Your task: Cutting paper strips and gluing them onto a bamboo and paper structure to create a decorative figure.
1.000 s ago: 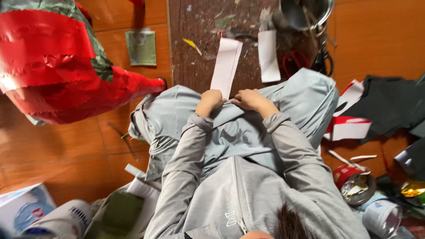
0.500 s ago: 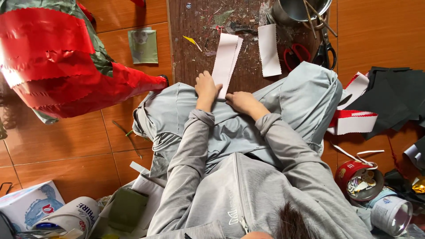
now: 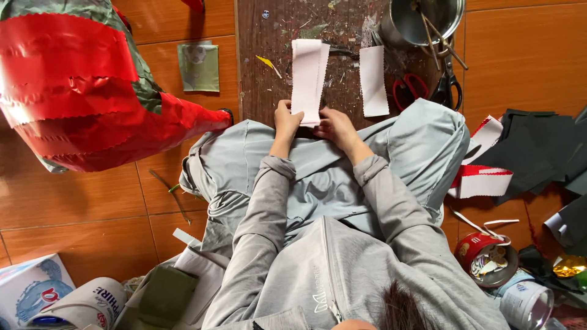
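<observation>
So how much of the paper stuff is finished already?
The big figure at the left already wears bands of red paper, though green patches show between them. In hand now: the left hand and right hand both hold the near end of a white paper strip. A second white strip lies untouched on the board.

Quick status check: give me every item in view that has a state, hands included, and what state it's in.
left hand: pinching the near end of the folded paper strip
right hand: gripping the same end
folded paper strip: folded, lying on the board
second paper strip: flat, untouched
red scissors: lying on the board; blades hidden
metal pot: upright, open, sticks inside
red tin: open, lying on the floor
</observation>
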